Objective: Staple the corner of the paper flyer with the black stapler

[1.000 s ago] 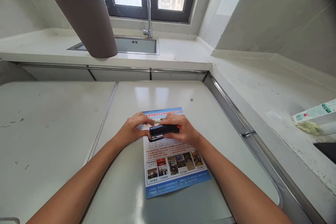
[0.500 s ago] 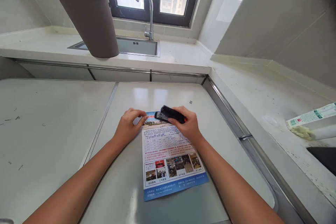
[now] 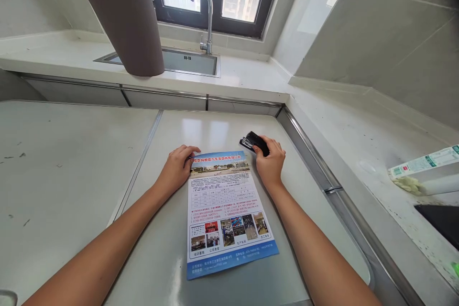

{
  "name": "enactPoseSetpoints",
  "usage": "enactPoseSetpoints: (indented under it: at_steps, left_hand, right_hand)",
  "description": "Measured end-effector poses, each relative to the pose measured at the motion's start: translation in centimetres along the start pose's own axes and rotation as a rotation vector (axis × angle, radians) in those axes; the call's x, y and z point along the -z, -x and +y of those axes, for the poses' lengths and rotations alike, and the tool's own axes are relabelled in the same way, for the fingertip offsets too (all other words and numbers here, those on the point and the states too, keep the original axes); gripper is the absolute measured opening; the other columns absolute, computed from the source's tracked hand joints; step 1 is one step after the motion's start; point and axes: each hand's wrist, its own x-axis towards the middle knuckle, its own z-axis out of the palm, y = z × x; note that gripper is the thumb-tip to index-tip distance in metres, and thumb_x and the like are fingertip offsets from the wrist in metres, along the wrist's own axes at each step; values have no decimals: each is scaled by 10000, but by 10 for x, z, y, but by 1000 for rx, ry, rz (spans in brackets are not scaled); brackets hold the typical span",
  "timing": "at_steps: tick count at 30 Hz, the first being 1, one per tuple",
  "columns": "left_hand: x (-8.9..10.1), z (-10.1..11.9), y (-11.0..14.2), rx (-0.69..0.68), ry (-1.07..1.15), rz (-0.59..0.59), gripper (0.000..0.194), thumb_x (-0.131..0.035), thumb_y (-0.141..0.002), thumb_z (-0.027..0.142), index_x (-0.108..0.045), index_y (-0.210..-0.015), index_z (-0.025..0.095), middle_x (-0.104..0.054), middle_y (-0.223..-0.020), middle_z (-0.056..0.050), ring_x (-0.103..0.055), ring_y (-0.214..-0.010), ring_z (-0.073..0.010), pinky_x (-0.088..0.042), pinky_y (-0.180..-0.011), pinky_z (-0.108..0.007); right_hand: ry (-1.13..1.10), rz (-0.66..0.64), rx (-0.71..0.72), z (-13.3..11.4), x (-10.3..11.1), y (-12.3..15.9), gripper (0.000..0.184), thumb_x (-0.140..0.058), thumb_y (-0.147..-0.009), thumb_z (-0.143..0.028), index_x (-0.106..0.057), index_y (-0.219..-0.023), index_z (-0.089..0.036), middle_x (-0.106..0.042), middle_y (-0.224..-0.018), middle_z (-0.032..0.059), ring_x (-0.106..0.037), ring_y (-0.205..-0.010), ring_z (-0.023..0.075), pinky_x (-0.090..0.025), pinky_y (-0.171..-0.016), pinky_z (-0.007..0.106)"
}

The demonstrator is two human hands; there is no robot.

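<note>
The stapler (image 3: 258, 143) has moved to the right, off the paper (image 3: 225, 210), so the red words and the picture at the top now show fully. The right hand (image 3: 271, 157) has gone with it and is closed around the stapler's back end, perhaps because that end is the easy part to squeeze. The stapler's front end points left, toward the top of the sheet, and its two arms look a little apart. It is just past the top right corner; I can't tell if it touches the tabletop (image 3: 154, 248) or hangs over it. The left hand (image 3: 175, 165) is by the top left corner, with its fingers bent over the edge, maybe to keep the sheet from sliding. I can't tell if it pinches the paper or only rests there. The paper lies with its words facing the person, so it is easy to read, and most of it lies flat. Some thin bits (image 3: 22, 155) lie off to the left. Farther back, a brown bin (image 3: 125, 28) hides part of the sink (image 3: 191, 61).
</note>
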Motion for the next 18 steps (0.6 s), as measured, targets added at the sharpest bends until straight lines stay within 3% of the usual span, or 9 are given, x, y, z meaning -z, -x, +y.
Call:
enactPoseSetpoints:
  at_steps: [3, 8, 14, 18]
  left_hand:
    - [4, 3, -1, 8, 107, 59, 262, -436, -935, 142, -650, -1059, 229, -612, -994, -55, -611, -912, -213, -489, -807, -341]
    - [10, 0, -1, 106, 245, 182, 209, -434, -952, 198, -632, -1012, 229, -597, -966, -46, -588, -873, -206, -484, -788, -348]
    - [15, -1, 1, 147, 431, 230, 269, -440, -937, 229, -682, -820, 217, -693, -1116, -58, -635, -1070, -239, -491, -959, -406]
    - [14, -3, 0, 235, 507, 286, 255, -464, -906, 235, -718, -885, 213, -727, -1107, -49, -662, -1070, -233, -520, -961, -387]
  right_hand:
    - [-6, -35, -4, 0, -2, 0, 275, -599, -879, -232, -682, -1141, -232, -735, -1117, 74, -618, -1047, 287, -399, -923, 434]
    - [4, -65, -32, 2, -4, 0, 288, -577, -857, -208, -672, -1129, -220, -727, -1123, 93, -603, -1049, 297, -394, -929, 446]
    - [28, -146, -28, 0, -4, 1, 353, -559, -849, -186, -666, -1183, -235, -722, -1163, 89, -600, -1084, 294, -372, -923, 438]
    - [30, -171, -28, -6, -2, 1, 286, -539, -904, -245, -680, -1153, -245, -728, -1136, 78, -602, -1083, 278, -349, -919, 411]
